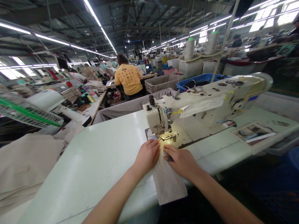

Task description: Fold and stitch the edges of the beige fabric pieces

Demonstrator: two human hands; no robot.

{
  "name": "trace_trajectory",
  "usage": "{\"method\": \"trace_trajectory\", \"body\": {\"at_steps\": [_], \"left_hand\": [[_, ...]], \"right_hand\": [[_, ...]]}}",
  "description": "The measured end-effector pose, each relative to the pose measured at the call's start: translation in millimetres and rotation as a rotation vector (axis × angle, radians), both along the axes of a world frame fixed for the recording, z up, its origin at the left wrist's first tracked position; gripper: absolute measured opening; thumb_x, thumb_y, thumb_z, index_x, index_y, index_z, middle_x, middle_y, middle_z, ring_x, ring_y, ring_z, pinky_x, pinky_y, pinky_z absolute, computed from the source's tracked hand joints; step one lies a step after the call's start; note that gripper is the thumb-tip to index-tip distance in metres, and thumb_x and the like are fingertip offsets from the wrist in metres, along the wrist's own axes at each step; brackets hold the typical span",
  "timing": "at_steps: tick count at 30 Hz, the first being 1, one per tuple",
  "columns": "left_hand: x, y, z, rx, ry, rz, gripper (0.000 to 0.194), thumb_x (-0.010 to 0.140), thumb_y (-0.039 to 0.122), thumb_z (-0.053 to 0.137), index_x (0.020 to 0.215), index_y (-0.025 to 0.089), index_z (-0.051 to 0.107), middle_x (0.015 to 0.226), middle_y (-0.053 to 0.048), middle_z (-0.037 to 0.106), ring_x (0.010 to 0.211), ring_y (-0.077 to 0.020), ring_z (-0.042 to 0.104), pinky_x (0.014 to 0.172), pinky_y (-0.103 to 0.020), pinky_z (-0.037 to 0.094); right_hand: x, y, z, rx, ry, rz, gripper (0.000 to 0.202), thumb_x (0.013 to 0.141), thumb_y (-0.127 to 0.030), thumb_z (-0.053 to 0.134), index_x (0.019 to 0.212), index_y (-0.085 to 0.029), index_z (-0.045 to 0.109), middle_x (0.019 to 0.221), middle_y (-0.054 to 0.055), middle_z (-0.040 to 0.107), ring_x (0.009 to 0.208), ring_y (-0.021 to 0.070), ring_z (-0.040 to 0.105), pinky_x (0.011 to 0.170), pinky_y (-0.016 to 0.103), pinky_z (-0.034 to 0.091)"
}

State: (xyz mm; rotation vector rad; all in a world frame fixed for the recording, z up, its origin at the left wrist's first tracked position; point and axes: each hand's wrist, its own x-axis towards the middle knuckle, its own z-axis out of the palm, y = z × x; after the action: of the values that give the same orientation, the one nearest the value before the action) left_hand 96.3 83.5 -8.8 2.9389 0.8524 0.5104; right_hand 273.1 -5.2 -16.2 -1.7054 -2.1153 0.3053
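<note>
Head view: pale cloth [169, 185] runs from sewing machine [201, 107] over counter [105, 155] edge; likely light, floppy, best held flat along both sides; left grip [147, 155] and right grip [182, 160] touch it, clamping unclear.

With the left hand [149, 154] and right hand [181, 158] as center and twelve straight ahead, the widest way lay from nine to eleven o'clock, where an arm could sweep across the pale tabletop [105, 155]. Gray cloth [23, 165] at nine and a green-rimmed wire cage [32, 112] toward ten hemmed that side. From twelve to two the sewing machine [154, 119] blocked the reach, though a low gap ran under its arm at one. Near three, a strip led to a tool tray [235, 133].
</note>
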Motion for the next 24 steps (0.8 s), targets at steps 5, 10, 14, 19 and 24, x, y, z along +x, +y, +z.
{"method": "trace_trajectory", "body": {"at_steps": [5, 10, 14, 19, 24], "left_hand": [[2, 3, 4.9, 0.003, 0.066, 0.033, 0.023, 0.092, 0.011, 0.053, 0.11, 0.012, 0.067, 0.117, -0.013, 0.07, 0.114, -0.0282, 0.061, 0.097, -0.045, 0.056], [4, -18, 12.6, 0.014, 0.146, 0.052, 0.025, 0.091, 0.014, 0.056, 0.115, 0.011, 0.065, 0.122, -0.015, 0.066, 0.115, -0.0299, 0.06, 0.096, -0.047, 0.056], [-1, -55, 13.1, -0.03, 0.18, -0.025, 0.026, 0.091, 0.016, 0.058, 0.117, 0.012, 0.063, 0.118, -0.012, 0.067, 0.112, -0.0287, 0.062, 0.095, -0.044, 0.057], [-10, -67, 4.6, 0.027, 0.109, -0.06, 0.034, 0.094, 0.018, 0.052, 0.126, 0.011, 0.059, 0.129, -0.015, 0.064, 0.122, -0.0307, 0.057, 0.102, -0.045, 0.054], [-9, -41, 5.1, 0.028, 0.099, -0.052, 0.025, 0.095, 0.019, 0.049, 0.114, 0.014, 0.064, 0.122, -0.013, 0.067, 0.115, -0.0291, 0.062, 0.097, -0.045, 0.057]], "right_hand": [[-1, 4, 5.8, -0.005, -0.005, 0.013, 0.028, 0.096, -0.021, 0.059, 0.123, -0.018, 0.065, 0.137, 0.007, 0.062, 0.109, 0.0243, 0.068, 0.086, 0.032, 0.055], [0, -3, 6.2, -0.016, -0.034, 0.013, 0.029, 0.097, -0.023, 0.057, 0.124, -0.018, 0.065, 0.136, 0.007, 0.063, 0.101, 0.0246, 0.071, 0.083, 0.034, 0.057], [3, -25, -3.0, -0.023, -0.06, 0.03, 0.04, 0.092, -0.018, 0.059, 0.132, -0.017, 0.062, 0.14, 0.009, 0.06, 0.102, 0.0263, 0.071, 0.088, 0.036, 0.057], [5, -37, -6.3, -0.015, -0.045, 0.048, 0.035, 0.096, -0.021, 0.053, 0.13, -0.018, 0.064, 0.14, 0.009, 0.061, 0.104, 0.0256, 0.07, 0.089, 0.035, 0.057], [4, -16, 0.3, -0.026, -0.025, 0.041, 0.031, 0.098, -0.023, 0.053, 0.127, -0.02, 0.065, 0.137, 0.008, 0.063, 0.103, 0.0234, 0.07, 0.088, 0.032, 0.055]]}}
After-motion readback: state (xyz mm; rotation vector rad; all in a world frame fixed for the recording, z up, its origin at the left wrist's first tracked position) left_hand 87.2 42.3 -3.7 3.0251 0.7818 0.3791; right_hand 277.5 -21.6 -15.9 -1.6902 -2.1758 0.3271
